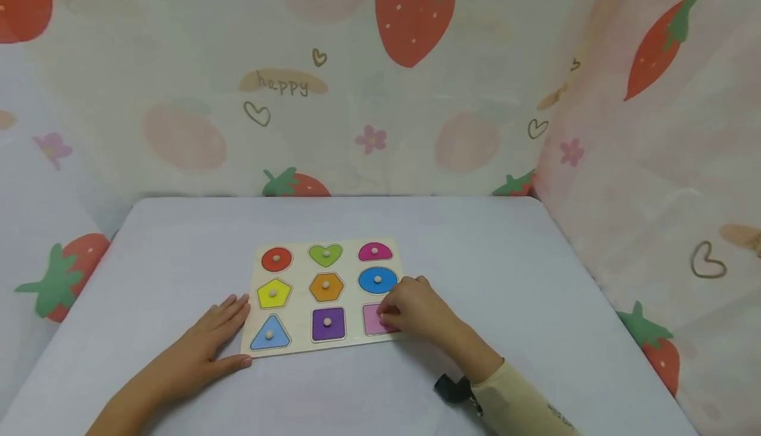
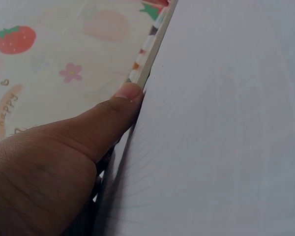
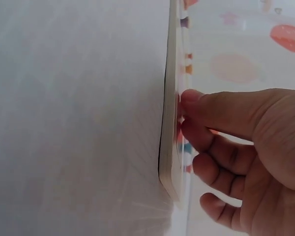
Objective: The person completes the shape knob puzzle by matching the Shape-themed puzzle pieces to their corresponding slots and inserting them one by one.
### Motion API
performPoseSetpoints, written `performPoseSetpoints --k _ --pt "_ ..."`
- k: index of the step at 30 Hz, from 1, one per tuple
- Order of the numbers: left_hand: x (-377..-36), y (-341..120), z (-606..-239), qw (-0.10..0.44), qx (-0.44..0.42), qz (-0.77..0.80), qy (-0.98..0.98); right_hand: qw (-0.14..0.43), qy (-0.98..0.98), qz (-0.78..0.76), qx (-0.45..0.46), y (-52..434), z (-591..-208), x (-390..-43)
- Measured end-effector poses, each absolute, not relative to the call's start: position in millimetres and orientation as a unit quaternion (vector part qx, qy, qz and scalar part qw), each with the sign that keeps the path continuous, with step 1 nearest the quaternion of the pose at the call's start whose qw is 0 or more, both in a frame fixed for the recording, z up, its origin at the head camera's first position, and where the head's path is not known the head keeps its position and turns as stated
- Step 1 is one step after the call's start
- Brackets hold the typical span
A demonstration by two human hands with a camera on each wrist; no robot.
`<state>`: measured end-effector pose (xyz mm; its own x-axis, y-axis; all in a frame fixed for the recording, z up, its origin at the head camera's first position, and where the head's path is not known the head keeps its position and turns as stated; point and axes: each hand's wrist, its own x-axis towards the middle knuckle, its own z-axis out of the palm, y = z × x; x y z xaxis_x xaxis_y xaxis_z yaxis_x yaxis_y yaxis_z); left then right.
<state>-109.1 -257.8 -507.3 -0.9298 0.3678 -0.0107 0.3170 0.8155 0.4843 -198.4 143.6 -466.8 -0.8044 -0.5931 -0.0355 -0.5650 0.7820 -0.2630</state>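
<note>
A wooden peg puzzle board lies flat on the table, filled with coloured shapes that carry small round knobs. At its near right corner, my right hand pinches the pink four-sided puzzle piece with thumb and index finger; the knob is hidden behind the fingers. The right wrist view shows this thumb and index finger meeting close over the board's face, the other fingers loosely bent. My left hand rests with extended fingers at the board's left edge, its thumb touching the near corner.
Beside the pink piece sits a purple square, and above it a blue oval. A light blue triangle lies nearest my left hand. Under my right sleeve hangs a black device. Strawberry-print curtains surround the white table.
</note>
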Motion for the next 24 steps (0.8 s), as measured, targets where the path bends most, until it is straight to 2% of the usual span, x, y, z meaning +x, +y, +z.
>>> performPoseSetpoints --k 10,24 --pt "-112 -254 -511 0.062 0.168 0.252 0.951 0.053 0.933 -0.098 -0.343 159 -459 -201" --pt "-112 -248 -491 0.048 0.184 0.150 0.970 -0.076 0.923 -0.123 -0.356 227 -448 -195"
